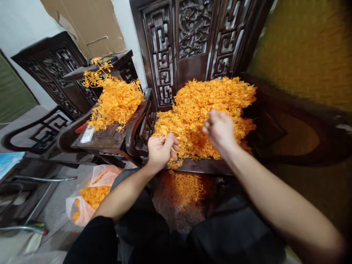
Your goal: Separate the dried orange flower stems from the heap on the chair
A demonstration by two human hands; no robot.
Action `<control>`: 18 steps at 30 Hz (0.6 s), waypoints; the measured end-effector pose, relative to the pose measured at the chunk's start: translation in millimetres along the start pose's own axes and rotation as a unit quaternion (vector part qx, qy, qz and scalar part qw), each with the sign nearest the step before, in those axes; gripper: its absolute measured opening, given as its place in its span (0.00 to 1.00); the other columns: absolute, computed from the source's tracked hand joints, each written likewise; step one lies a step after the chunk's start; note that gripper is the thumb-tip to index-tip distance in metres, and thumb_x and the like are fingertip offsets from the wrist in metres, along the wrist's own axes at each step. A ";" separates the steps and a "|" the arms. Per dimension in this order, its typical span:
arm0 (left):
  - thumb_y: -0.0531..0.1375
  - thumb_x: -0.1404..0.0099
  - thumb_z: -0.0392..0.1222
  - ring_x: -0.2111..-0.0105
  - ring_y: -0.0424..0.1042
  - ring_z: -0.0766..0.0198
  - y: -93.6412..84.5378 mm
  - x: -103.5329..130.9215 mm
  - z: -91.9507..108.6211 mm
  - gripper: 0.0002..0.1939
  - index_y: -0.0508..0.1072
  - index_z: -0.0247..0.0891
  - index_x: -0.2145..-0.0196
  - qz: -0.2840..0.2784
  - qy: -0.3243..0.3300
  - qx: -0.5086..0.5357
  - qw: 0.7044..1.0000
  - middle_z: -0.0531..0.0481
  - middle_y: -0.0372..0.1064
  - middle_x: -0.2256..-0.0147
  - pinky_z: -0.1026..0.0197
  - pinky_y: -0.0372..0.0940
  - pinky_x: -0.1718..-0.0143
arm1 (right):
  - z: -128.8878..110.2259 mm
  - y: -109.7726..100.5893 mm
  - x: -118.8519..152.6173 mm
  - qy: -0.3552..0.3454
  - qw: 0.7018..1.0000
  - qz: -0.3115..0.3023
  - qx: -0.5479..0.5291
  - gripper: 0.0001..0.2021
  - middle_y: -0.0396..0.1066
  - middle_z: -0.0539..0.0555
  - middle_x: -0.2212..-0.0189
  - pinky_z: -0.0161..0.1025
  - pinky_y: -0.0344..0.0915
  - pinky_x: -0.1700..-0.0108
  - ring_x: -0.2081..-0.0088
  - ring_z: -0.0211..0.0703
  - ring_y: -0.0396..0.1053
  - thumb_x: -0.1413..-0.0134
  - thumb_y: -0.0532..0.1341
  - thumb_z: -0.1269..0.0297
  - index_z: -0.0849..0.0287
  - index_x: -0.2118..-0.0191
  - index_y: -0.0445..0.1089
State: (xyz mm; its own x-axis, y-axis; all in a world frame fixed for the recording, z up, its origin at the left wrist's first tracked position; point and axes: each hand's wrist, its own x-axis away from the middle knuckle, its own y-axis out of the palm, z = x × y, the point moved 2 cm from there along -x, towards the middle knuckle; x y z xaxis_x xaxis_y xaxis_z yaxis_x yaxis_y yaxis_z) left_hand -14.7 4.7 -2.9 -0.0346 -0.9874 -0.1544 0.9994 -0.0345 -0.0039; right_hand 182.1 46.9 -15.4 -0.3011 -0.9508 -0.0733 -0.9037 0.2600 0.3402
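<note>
At eight o'clock, a clear plastic bag of orange strands lies on the floor. At ten o'clock, a smaller orange heap rests on a dark carved side table. At centre, a large pile of orange strands covers a carved wooden chair seat, with more strands fallen on the floor at six o'clock. The left hand is curled closed around a tuft at the pile's front edge. The right hand, at one o'clock from the left, pinches strands on the pile; it is motion-blurred.
</note>
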 end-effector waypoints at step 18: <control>0.60 0.33 0.65 0.88 0.63 0.72 -29.4 6.7 -5.3 0.32 0.76 0.34 0.81 -0.049 0.051 -0.065 0.995 0.48 0.69 0.85 0.69 0.56 0.87 | -7.4 -2.1 4.7 0.100 0.989 -0.092 -0.054 0.27 0.57 0.42 0.81 0.28 0.58 0.82 0.82 0.29 0.56 0.51 0.75 0.45 0.57 0.71 0.60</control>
State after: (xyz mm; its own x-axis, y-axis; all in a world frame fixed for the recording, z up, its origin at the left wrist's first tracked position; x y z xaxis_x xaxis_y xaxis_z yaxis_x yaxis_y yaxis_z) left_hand -44.3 -0.1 -9.1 -0.1374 -0.9595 -0.2461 0.9832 -0.1020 -0.1513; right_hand 184.8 40.6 -9.5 -0.0588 -0.9975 0.0403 -0.8965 0.0705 0.4374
